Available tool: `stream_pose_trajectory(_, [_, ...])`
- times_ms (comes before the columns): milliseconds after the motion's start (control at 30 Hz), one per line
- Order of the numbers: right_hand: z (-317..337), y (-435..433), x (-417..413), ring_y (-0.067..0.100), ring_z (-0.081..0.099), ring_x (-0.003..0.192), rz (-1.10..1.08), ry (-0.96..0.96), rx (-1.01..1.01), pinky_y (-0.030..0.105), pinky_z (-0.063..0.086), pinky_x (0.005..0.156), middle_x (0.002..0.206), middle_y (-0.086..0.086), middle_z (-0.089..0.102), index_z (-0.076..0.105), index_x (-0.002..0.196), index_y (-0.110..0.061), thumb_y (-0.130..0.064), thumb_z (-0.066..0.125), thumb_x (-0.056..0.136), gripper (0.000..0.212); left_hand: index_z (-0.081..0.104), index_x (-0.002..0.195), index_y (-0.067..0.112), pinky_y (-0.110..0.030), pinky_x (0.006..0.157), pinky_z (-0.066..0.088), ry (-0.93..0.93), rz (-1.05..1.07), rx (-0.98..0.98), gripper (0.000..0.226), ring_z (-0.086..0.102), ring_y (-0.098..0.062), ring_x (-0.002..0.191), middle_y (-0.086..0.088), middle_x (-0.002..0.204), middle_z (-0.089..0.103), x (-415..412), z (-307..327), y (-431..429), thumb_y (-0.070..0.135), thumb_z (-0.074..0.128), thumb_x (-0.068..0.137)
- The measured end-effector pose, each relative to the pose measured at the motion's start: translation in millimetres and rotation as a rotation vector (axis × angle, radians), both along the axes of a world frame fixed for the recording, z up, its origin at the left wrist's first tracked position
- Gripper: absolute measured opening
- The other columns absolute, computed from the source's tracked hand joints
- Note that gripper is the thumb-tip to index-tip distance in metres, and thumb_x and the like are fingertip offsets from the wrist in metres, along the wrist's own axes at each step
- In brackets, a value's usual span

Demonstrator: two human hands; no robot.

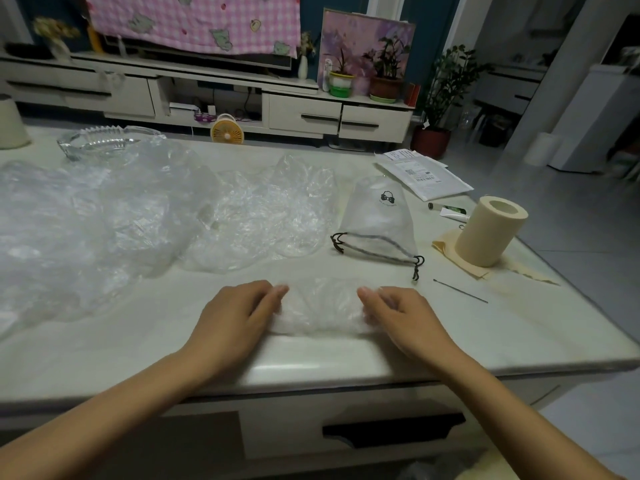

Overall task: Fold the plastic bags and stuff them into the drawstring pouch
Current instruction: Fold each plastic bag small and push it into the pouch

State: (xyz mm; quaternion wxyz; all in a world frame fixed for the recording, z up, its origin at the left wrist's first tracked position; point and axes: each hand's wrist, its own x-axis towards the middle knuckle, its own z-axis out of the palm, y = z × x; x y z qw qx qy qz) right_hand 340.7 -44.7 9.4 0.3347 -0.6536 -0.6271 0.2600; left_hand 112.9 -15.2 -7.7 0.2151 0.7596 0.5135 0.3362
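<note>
A clear plastic bag, folded into a narrow strip, lies near the table's front edge. My left hand grips its left end with curled fingers, and my right hand grips its right end the same way. Behind them, a translucent drawstring pouch with a black cord and a small bow logo lies flat. Several crumpled clear plastic bags are spread across the left and middle of the table.
A roll of beige tissue stands at the right on a beige sheet. Behind it lie a white mailer and a small tube. A thin needle rests near the roll. A glass ashtray sits far left.
</note>
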Motion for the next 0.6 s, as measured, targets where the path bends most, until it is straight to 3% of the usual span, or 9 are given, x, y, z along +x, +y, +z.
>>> stream_pose_trajectory(67, [-4.8, 6.4, -6.4, 0.020, 0.050, 0.059, -0.107, -0.098, 0.018, 0.031, 0.035, 0.057, 0.058, 0.004, 0.054, 0.048, 0.060, -0.007, -0.045, 0.046, 0.094, 0.051, 0.050, 0.063, 0.016, -0.029, 0.055, 0.034, 0.104, 0.119, 0.008, 0.046, 0.052, -0.014, 0.059, 0.004, 0.059, 0.054, 9.5, -0.3, 2.6, 0.044, 0.036, 0.097])
stream_pose_trajectory(133, [-9.6, 9.0, -12.5, 0.021, 0.042, 0.058, -0.192, -0.260, 0.030, 0.032, 0.028, 0.054, 0.057, 0.001, 0.045, 0.037, 0.060, -0.012, -0.046, 0.041, 0.097, 0.050, 0.042, 0.067, 0.015, -0.030, 0.053, 0.030, 0.300, 0.216, 0.038, 0.043, 0.048, -0.020, 0.060, 0.002, 0.059, 0.048, 14.9, -1.7, 4.4, 0.041, 0.033, 0.099])
stream_pose_trajectory(233, [-14.5, 10.5, -17.8, 0.023, 0.045, 0.069, -0.222, -0.580, 0.055, 0.033, 0.029, 0.059, 0.073, -0.003, 0.048, 0.040, 0.074, -0.015, -0.046, 0.033, 0.099, 0.040, 0.039, 0.092, 0.017, -0.028, 0.052, 0.027, 0.529, 0.305, 0.030, 0.029, 0.044, -0.018, 0.060, 0.005, 0.071, 0.047, 18.4, -0.3, 5.8, 0.042, 0.027, 0.100])
stream_pose_trajectory(333, [-15.3, 13.4, -15.3, 0.025, 0.057, 0.087, -0.243, -0.694, 0.043, 0.031, 0.032, 0.064, 0.097, 0.000, 0.055, 0.046, 0.100, -0.014, -0.044, 0.031, 0.100, 0.033, 0.037, 0.117, 0.016, -0.025, 0.048, 0.023, 0.684, 0.357, 0.050, 0.036, 0.039, -0.015, 0.058, -0.001, 0.098, 0.048, 22.6, 0.8, 7.2, 0.044, 0.022, 0.101])
stream_pose_trajectory(433, [-14.4, 12.2, -4.8, 0.023, 0.054, 0.099, -0.285, -0.778, 0.066, 0.030, 0.030, 0.065, 0.108, 0.002, 0.053, 0.047, 0.110, -0.014, -0.036, 0.030, 0.101, 0.030, 0.047, 0.116, 0.013, -0.026, 0.064, 0.028, 0.815, 0.349, 0.095, 0.041, 0.047, -0.021, 0.093, -0.006, 0.114, 0.044, 22.1, -0.3, 11.1, 0.043, 0.022, 0.102])
stream_pose_trajectory(500, [-15.2, 8.7, 2.9, 0.025, 0.051, 0.101, -0.283, -0.828, 0.075, 0.030, 0.029, 0.067, 0.111, 0.006, 0.053, 0.050, 0.112, -0.012, -0.026, 0.033, 0.101, 0.024, 0.056, 0.101, 0.011, -0.028, 0.070, 0.027, 0.754, 0.291, 0.102, 0.041, 0.043, -0.022, 0.098, -0.004, 0.104, 0.044, 18.5, -0.2, 13.1, 0.041, 0.028, 0.101])
stream_pose_trajectory(533, [-15.5, 8.0, 8.3, 0.026, 0.050, 0.101, -0.266, -0.842, 0.070, 0.030, 0.029, 0.069, 0.112, 0.007, 0.054, 0.050, 0.113, -0.012, -0.022, 0.034, 0.101, 0.023, 0.057, 0.090, 0.010, -0.028, 0.068, 0.029, 0.623, 0.259, 0.091, 0.039, 0.044, -0.020, 0.092, -0.002, 0.095, 0.044, 15.6, -0.1, 14.7, 0.041, 0.035, 0.099])
stream_pose_trajectory(600, [-14.7, 8.7, 19.5, 0.025, 0.049, 0.102, -0.197, -0.785, 0.080, 0.031, 0.033, 0.077, 0.114, 0.007, 0.054, 0.052, 0.118, -0.012, -0.018, 0.039, 0.099, 0.024, 0.051, 0.070, 0.011, -0.027, 0.058, 0.032, 0.189, 0.217, -0.021, 0.035, 0.044, -0.015, 0.070, 0.000, 0.076, 0.046, 10.2, 6.5, 17.5, 0.037, 0.053, 0.093])
